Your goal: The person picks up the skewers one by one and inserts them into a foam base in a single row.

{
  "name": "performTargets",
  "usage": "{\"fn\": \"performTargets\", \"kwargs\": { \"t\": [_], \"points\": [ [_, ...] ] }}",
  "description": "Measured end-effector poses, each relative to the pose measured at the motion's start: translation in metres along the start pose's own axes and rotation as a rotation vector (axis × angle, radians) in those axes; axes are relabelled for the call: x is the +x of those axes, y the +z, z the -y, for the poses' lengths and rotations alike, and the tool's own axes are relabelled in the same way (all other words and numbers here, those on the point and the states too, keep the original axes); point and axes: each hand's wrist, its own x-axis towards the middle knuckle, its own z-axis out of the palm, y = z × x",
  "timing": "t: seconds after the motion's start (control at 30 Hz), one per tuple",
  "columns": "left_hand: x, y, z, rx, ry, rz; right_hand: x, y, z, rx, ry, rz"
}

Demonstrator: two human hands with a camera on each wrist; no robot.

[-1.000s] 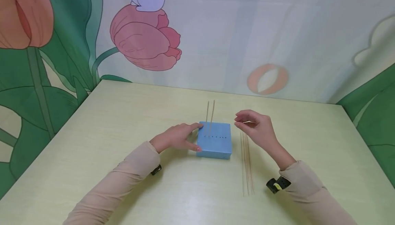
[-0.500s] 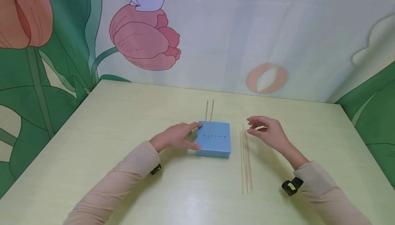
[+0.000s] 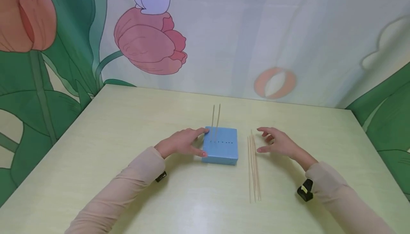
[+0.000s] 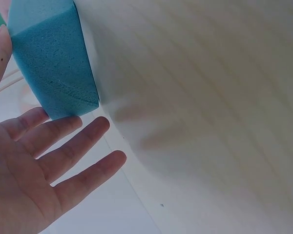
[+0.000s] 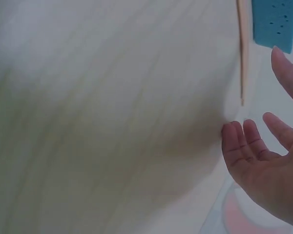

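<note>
A light blue foam block (image 3: 225, 150) lies on the table, a row of small dark holes across its top. Two thin wooden sticks (image 3: 218, 117) stand upright from the row's left end. My left hand (image 3: 182, 142) rests against the block's left side, thumb at the near corner and index finger at the far one. In the left wrist view its fingers stretch out along the block's end. Just right of several loose wooden sticks (image 3: 255, 177), my right hand (image 3: 278, 143) hovers with thumb and fingers spread and nothing between them.
The pale wooden table (image 3: 144, 120) runs back to a printed cloth backdrop (image 3: 224, 41) with flowers. Black wrist cameras sit at both cuffs, the right one (image 3: 305, 190) hanging under the sleeve.
My right hand has moved right and nearer from beside the block, and its thumb and fingers have spread apart. The left hand stays at the block.
</note>
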Motion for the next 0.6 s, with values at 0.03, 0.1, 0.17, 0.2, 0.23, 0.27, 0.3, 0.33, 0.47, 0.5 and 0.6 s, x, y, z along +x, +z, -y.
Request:
{"fn": "performTargets", "kwargs": {
  "t": [0.03,0.1,0.17,0.2,0.23,0.27,0.3,0.33,0.47,0.5,0.6],
  "points": [
    [0.000,0.000,0.000,0.000,-0.002,0.001,0.001,0.000,-0.001,-0.001,0.005,0.011],
    [0.000,-0.001,0.000,-0.001,-0.009,0.004,0.002,0.001,-0.004,0.001,0.000,0.026],
    [0.000,0.000,0.000,-0.001,-0.016,0.003,0.003,0.003,-0.006,-0.002,-0.008,0.032],
    [0.000,0.000,0.000,-0.001,-0.017,0.000,0.003,0.003,-0.007,-0.005,-0.010,0.035],
    [0.000,0.001,0.000,-0.001,-0.019,-0.002,0.004,0.004,-0.008,-0.008,-0.012,0.038],
    [0.000,0.001,0.001,-0.002,-0.021,-0.004,0.004,0.005,-0.009,-0.014,-0.011,0.040],
    [0.000,0.001,0.001,-0.003,-0.022,-0.005,0.003,0.006,-0.009,-0.019,-0.012,0.043],
    [0.000,0.001,0.001,-0.004,-0.021,-0.007,0.003,0.007,-0.010,-0.026,-0.006,0.046],
    [0.000,0.002,0.000,-0.005,-0.011,-0.006,0.000,0.011,-0.012,-0.054,0.013,0.051],
    [0.001,0.002,0.000,-0.009,-0.012,-0.006,-0.001,0.012,-0.012,-0.059,0.013,0.050],
    [0.001,0.001,-0.001,-0.015,-0.014,-0.010,-0.002,0.013,-0.012,-0.084,-0.004,0.048]
  ]
}}
